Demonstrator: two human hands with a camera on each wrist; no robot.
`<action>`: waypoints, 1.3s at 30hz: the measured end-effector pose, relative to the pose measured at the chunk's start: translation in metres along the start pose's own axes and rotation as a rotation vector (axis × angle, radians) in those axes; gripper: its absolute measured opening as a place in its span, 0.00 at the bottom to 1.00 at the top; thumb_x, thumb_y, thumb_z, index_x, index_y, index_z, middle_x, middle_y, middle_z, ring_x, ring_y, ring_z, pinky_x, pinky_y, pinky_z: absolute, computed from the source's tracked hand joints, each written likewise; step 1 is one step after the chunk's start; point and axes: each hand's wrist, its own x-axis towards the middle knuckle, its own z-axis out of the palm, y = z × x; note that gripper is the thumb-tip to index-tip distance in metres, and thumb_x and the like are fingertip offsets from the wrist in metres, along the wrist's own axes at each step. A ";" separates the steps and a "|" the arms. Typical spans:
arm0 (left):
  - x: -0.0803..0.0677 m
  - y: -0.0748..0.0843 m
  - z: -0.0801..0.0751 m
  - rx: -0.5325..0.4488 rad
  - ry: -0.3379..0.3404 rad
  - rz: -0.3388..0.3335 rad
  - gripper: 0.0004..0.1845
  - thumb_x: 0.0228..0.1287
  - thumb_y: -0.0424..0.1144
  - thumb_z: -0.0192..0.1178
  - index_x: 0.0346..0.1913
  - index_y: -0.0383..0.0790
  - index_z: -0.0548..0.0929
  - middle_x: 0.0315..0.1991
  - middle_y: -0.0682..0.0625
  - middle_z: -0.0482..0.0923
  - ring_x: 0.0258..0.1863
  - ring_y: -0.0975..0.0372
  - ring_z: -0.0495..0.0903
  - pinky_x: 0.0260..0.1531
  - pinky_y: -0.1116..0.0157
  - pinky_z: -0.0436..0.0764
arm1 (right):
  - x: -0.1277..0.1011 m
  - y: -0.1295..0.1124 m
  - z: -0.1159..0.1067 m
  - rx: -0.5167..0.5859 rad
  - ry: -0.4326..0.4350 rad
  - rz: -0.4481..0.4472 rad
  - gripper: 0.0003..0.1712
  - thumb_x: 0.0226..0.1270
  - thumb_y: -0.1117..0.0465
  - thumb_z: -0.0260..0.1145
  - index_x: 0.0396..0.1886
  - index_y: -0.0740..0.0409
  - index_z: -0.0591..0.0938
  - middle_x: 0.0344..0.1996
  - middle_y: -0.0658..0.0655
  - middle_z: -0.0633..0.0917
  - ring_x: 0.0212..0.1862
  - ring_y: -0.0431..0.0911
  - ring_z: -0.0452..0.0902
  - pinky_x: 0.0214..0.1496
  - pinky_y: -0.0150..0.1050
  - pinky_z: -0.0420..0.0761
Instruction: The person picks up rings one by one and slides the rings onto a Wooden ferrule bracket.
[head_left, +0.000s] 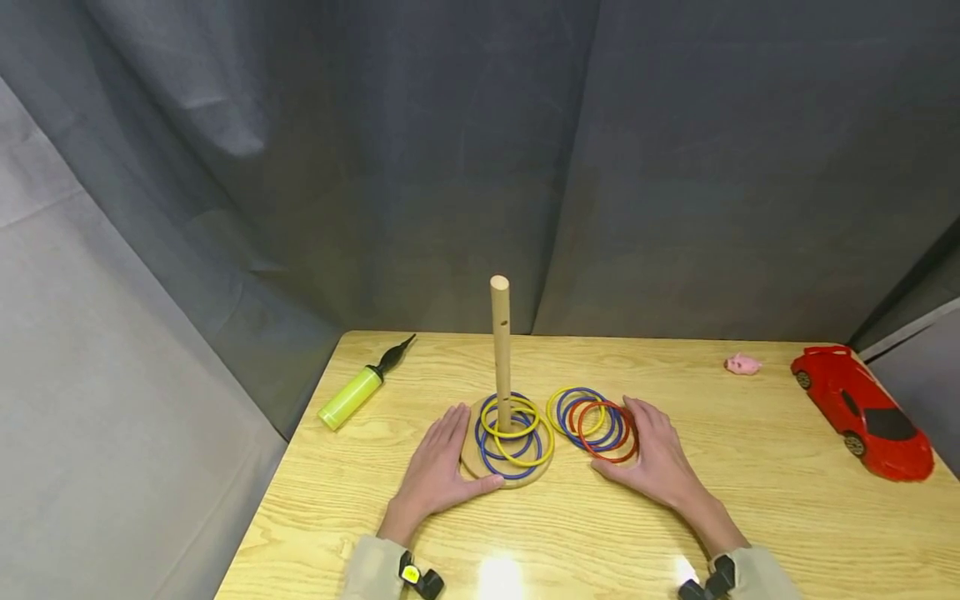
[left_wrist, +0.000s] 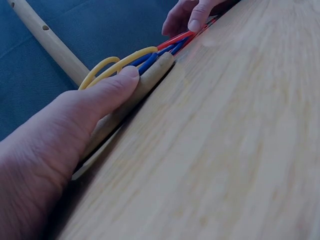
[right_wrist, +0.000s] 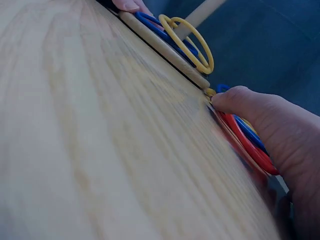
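A wooden peg (head_left: 500,350) stands upright on a round wooden base (head_left: 525,477) at the middle of the table. Several blue and yellow rings (head_left: 512,433) lie around the peg on the base. My left hand (head_left: 438,471) lies flat with straight fingers on the base's left edge; the left wrist view shows its thumb (left_wrist: 107,92) along the rim of the base (left_wrist: 135,95). Just right of the base lies a loose pile of yellow, blue and red rings (head_left: 592,421). My right hand (head_left: 660,458) rests flat at that pile's right side, thumb (right_wrist: 235,97) touching the red ring (right_wrist: 250,145).
A yellow-green hand pump (head_left: 352,396) lies at the table's back left. At the back right sits a small pink toy (head_left: 742,363), and a red toy car (head_left: 862,408) is near the right edge. Grey curtain hangs behind the wooden table (head_left: 750,483).
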 end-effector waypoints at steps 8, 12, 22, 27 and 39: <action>-0.006 -0.001 -0.002 -0.013 -0.010 -0.012 0.70 0.52 0.87 0.52 0.85 0.38 0.49 0.85 0.44 0.49 0.84 0.51 0.48 0.82 0.51 0.53 | -0.002 0.001 0.006 -0.041 0.001 0.018 0.58 0.41 0.36 0.86 0.66 0.67 0.76 0.56 0.66 0.78 0.58 0.62 0.72 0.59 0.63 0.72; -0.006 0.000 0.002 -0.010 -0.006 -0.011 0.71 0.52 0.88 0.51 0.85 0.38 0.49 0.85 0.44 0.49 0.84 0.52 0.47 0.82 0.52 0.53 | -0.004 0.003 0.004 -0.047 0.009 0.012 0.57 0.40 0.36 0.86 0.65 0.66 0.77 0.53 0.65 0.78 0.55 0.60 0.72 0.57 0.60 0.71; -0.002 0.001 0.002 0.001 -0.013 -0.008 0.71 0.52 0.88 0.50 0.85 0.39 0.48 0.85 0.45 0.48 0.84 0.52 0.47 0.82 0.52 0.53 | -0.004 0.004 0.002 -0.058 0.023 0.027 0.57 0.43 0.36 0.85 0.66 0.66 0.76 0.50 0.64 0.78 0.52 0.58 0.71 0.51 0.56 0.72; 0.000 0.001 0.000 0.003 -0.011 -0.008 0.71 0.52 0.88 0.50 0.85 0.38 0.49 0.85 0.44 0.49 0.84 0.52 0.47 0.82 0.52 0.53 | -0.002 0.005 0.001 -0.049 0.025 0.042 0.57 0.44 0.36 0.85 0.66 0.65 0.76 0.51 0.63 0.77 0.53 0.57 0.70 0.51 0.56 0.73; 0.000 0.000 0.000 0.001 -0.005 0.000 0.70 0.53 0.88 0.50 0.85 0.38 0.48 0.85 0.44 0.49 0.84 0.52 0.48 0.82 0.52 0.53 | -0.002 0.005 0.000 -0.010 0.034 0.059 0.55 0.44 0.37 0.85 0.66 0.62 0.76 0.50 0.61 0.76 0.54 0.55 0.68 0.50 0.51 0.71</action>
